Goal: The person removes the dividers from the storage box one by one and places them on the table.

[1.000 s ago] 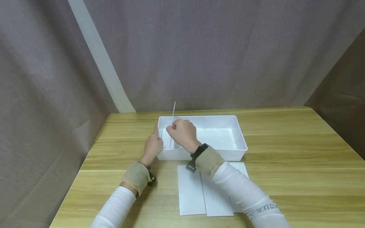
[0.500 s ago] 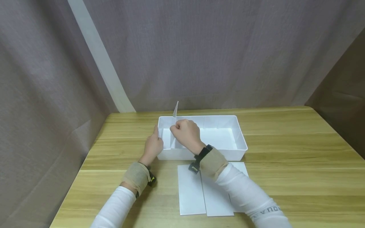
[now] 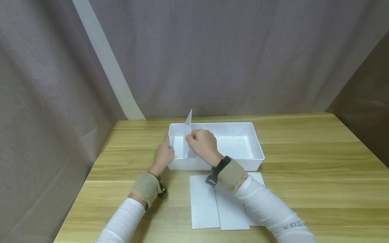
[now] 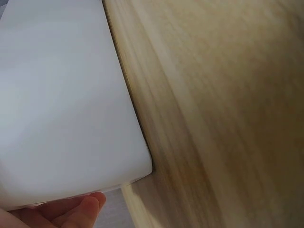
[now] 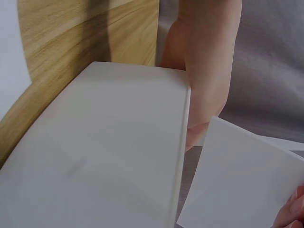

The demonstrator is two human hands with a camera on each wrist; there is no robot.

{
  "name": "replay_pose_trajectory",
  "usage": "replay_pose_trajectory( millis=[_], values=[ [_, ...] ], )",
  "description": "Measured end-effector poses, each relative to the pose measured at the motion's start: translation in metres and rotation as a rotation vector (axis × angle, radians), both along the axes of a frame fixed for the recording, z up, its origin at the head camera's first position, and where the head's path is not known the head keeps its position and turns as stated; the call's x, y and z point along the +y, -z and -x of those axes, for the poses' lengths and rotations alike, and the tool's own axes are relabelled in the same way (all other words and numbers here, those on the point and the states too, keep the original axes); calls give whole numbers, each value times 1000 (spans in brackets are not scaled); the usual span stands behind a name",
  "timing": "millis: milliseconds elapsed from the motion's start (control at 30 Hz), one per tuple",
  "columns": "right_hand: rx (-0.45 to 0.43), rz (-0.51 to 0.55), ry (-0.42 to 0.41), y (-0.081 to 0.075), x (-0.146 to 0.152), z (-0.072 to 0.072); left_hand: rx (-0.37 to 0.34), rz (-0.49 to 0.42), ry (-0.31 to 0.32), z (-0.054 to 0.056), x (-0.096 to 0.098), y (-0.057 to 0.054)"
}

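A long white plastic box (image 3: 188, 164) sits on the wooden table. My left hand (image 3: 163, 155) grips its left end wall near the front corner, index finger along the outer side. In the left wrist view, fingers (image 4: 85, 211) curl against the end of the box. Inside the box's left part, my right hand (image 3: 203, 143) pinches a thin white divider panel (image 3: 188, 120) between thumb and fingers. The panel stands slanted, its far upper corner rising above the back rim. Fingertips on the panel (image 5: 247, 180) show at the lower right of the right wrist view.
Three flat white panels lie side by side in front of the box: a left one (image 3: 205, 202), a middle one (image 3: 232, 214) and a right one (image 3: 257, 177), partly under the right forearm. A grey curtain (image 3: 231, 60) hangs behind the table (image 3: 304, 162).
My right hand has shifted a little to the right with the divider panel, which has turned to show more of its face. My left hand and the box have stayed in place.
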State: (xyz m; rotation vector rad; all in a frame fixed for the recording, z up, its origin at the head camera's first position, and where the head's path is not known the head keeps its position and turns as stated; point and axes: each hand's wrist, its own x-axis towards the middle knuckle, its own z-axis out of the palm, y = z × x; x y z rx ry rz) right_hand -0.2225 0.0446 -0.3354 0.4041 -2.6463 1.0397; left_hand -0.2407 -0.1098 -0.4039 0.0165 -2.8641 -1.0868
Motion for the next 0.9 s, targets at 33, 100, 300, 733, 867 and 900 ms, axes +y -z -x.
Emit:
replay_pose_trajectory(
  millis=[33, 100, 300, 733, 867, 900],
  values=[
    [1, -2, 2, 0, 1, 0, 0, 1, 0, 0, 0, 0],
    [0, -7, 2, 1, 3, -2, 0, 7, 0, 1, 0, 0],
    [-4, 1, -12, 3, 8, -6, -9, 10, -4, 1, -1, 1],
    [-31, 33, -55, 7, 16, -12, -31, -3, -11, 1, -1, 1],
    [-57, 46, -48, 7, 18, -15, -24, -1, -10, 1, -1, 1],
    [-65, 52, -45, 7, 18, -16, -23, -1, -11, 1, -1, 1]
  ],
)
